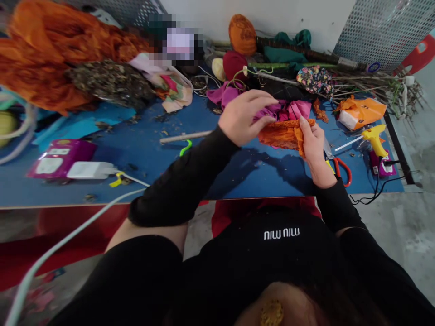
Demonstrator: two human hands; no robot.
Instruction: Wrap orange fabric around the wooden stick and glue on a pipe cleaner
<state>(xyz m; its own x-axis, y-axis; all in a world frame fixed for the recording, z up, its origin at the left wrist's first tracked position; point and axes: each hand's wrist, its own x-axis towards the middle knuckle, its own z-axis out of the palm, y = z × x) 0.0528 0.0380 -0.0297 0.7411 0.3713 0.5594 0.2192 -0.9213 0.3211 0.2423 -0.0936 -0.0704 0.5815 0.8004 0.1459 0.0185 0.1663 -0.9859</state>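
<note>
Stretching from side to side, the blue counter [136, 151] bears a big heap of crumpled orange fabric [68, 40] at its far left corner, with a dark dried clump [110, 83] against its front. Toward the front left lies a purple box [63, 158]. Right of the middle, between front and back edges, the left hand [246, 115] has its fingers outstretched, thumb parted from them, at the left end of the orange cloth [282, 136]; whether they touch it, I cannot tell. The right hand [314, 138] has its fingers closed on the cloth's right end. Near the right edge sit a yellow glue gun [375, 139] and red-handled scissors [345, 172].
</note>
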